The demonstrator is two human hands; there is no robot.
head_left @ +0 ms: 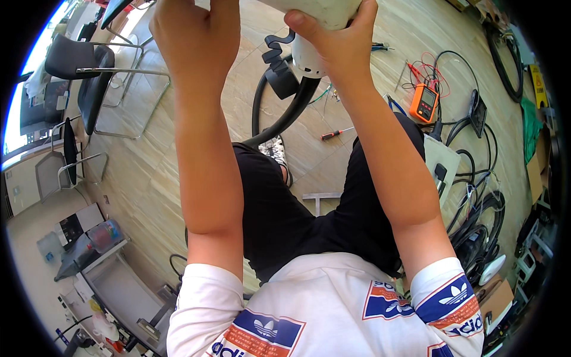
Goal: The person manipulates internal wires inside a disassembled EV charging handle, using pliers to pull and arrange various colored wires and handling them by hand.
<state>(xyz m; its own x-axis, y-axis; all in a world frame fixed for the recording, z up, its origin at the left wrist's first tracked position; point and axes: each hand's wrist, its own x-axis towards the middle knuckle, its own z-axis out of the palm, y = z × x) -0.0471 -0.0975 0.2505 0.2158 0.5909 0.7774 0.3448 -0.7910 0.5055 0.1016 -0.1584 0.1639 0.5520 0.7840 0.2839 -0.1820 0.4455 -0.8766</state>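
Note:
My right hand is wrapped round a white cable connector that looks like an electric-car charging plug. Its upper part runs out of the top edge. From its lower end a thick black cable bends down toward my left leg. A black cap on a hooked strap hangs beside the connector. My left hand is raised at the top edge, left of the connector. It appears curled closed, but its fingertips and anything in them are cut off by the frame.
On the floor lie a red-handled screwdriver, an orange multimeter with leads, and thin wires. Coiled black cables are on the right. Black chairs stand at left, and a T-shaped metal bar shows between my legs.

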